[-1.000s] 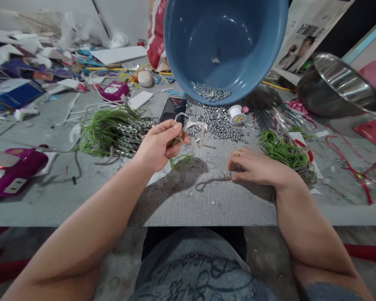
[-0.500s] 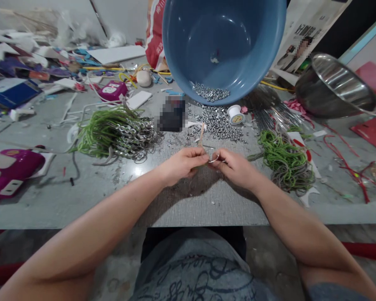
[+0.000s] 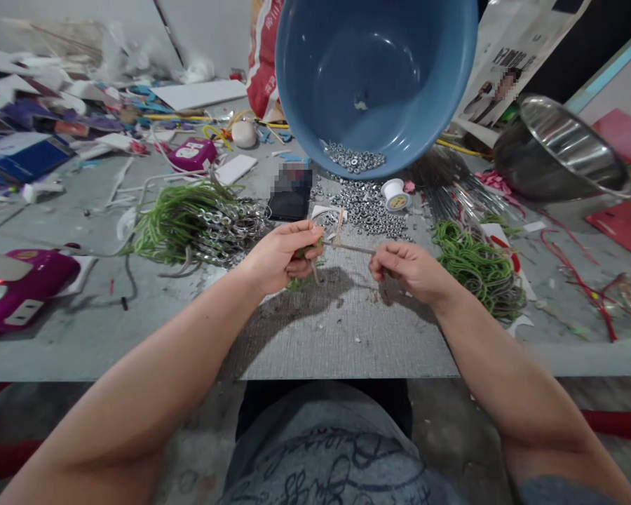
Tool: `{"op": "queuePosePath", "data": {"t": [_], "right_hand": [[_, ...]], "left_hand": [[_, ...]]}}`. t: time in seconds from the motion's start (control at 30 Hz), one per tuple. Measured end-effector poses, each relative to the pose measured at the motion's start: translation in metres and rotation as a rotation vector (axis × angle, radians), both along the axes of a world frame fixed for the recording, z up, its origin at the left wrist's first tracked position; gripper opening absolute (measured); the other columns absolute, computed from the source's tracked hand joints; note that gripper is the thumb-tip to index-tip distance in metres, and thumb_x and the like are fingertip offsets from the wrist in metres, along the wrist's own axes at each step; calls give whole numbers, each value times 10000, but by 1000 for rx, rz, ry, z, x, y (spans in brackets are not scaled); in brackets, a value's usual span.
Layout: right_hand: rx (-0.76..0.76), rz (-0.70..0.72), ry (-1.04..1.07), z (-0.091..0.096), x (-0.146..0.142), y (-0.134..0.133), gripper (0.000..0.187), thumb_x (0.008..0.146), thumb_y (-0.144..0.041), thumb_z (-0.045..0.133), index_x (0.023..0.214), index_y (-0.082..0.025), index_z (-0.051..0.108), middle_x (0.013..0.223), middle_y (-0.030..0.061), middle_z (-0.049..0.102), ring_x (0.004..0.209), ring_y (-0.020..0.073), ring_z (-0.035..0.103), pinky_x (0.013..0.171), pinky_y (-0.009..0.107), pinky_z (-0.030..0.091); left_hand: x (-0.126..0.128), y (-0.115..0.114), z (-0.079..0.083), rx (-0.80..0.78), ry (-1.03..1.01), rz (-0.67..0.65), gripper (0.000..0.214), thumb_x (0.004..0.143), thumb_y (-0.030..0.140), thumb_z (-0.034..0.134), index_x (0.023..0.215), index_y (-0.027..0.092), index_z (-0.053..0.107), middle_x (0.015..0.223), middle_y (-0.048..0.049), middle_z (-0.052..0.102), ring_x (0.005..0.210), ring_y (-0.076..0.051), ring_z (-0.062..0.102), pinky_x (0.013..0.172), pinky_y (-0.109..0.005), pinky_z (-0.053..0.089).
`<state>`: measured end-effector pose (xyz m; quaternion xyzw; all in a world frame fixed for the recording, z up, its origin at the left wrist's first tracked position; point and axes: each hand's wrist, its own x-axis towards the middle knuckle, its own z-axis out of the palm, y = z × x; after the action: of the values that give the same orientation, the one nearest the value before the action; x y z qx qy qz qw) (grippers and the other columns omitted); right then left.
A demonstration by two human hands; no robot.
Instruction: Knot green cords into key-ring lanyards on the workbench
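My left hand (image 3: 280,257) is closed in a pinch on a bunch of green cords with a metal ring at the top. My right hand (image 3: 411,270) is closed on the other end of a thin grey cord (image 3: 353,247) stretched taut between both hands, just above the grey table (image 3: 336,337). Behind my hands lies a spread of small metal nuts (image 3: 368,207), spilling from a tilted blue basin (image 3: 376,77). A finished bundle of green cords with rings (image 3: 194,223) lies to the left. A loose heap of green and grey cords (image 3: 476,263) lies to the right.
A white thread spool (image 3: 395,192) stands by the nuts and a dark phone (image 3: 290,198) lies behind my left hand. A steel bowl (image 3: 562,151) tilts at the right, a purple device (image 3: 15,287) sits at the left edge. Paper and plastic clutter covers the far left.
My hands, which met at the middle half a second ago, have drawn apart and pulled the grey cord taut. A second ago my right hand lay on the table over that cord.
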<state>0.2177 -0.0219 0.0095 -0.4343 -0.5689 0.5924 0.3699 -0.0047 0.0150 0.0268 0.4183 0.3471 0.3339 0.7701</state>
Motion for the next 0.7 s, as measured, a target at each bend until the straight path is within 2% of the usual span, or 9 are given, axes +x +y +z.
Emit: {"op": "queuePosePath", "data": {"t": [0.17,0.27,0.37,0.57,0.7], "right_hand": [[-19,-195,272,7,8,3,325,683,-471,634,558,-214,479,736,7,591,651,137,533,675,331,466],[10,-292,304,13,9,3,356,699,-483,575,525,-218,414,887,26,620,757,174,557,706,384,479],[46,-313,319,16,7,2,346,716,-465,534,514,-217,400,1002,13,614,832,183,561,722,395,476],[52,-349,326,12,8,3,305,727,-449,518,537,-226,433,956,-1,613,772,159,539,689,366,471],[82,-390,439,11,14,7,321,749,-386,531,502,-215,416,797,-9,610,667,134,518,627,325,450]], "left_hand": [[0,2,2,-8,7,72,214,779,204,560,613,163,431,485,52,390,309,4,188,327,-120,147],[0,3,1,-8,-9,67,217,774,202,558,611,168,419,487,52,391,306,0,194,324,-123,141],[3,2,-2,-6,-17,43,204,770,195,559,621,171,421,491,51,396,304,-1,205,326,-127,135],[5,0,-4,-9,3,27,205,780,185,537,621,170,408,485,53,391,298,-1,203,333,-137,122],[0,5,-2,23,-29,147,206,796,182,508,628,177,389,483,62,394,292,-10,208,339,-153,123]]}}
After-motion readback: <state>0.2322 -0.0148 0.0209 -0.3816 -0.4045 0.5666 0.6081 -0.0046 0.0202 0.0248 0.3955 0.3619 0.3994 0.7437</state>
